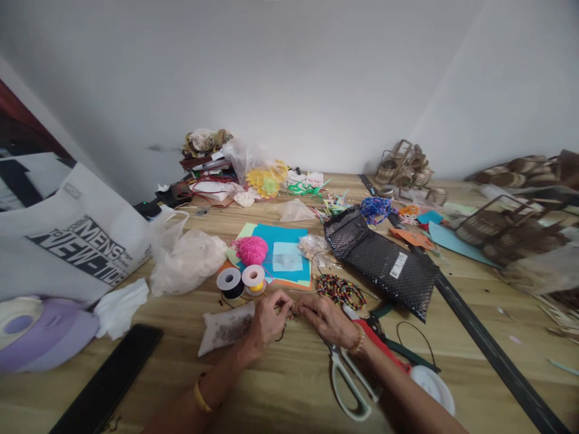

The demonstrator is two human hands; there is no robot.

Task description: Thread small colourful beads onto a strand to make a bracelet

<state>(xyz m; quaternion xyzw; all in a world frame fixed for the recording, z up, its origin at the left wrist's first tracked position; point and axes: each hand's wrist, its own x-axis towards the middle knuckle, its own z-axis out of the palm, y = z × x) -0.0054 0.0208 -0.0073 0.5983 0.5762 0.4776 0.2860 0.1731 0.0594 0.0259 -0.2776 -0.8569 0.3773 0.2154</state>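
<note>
My left hand and my right hand meet over the table, fingertips pinched close together. Between them is a thin cord, mostly hidden by the fingers; a dark end hangs below my left fingertips. Small specks that look like beads show just under the pinch. A white pouch with dark contents lies beside my left hand. Just beyond my right hand is a heap of multicoloured beads. Scissors with pale handles lie partly under my right wrist. A black spool and a yellow spool stand beyond my left hand.
Pink yarn rests on coloured paper. A black bubble mailer lies right of it. At left are a plastic bag, a large printed bag and a black phone-like slab. Small wicker baskets stand at the back.
</note>
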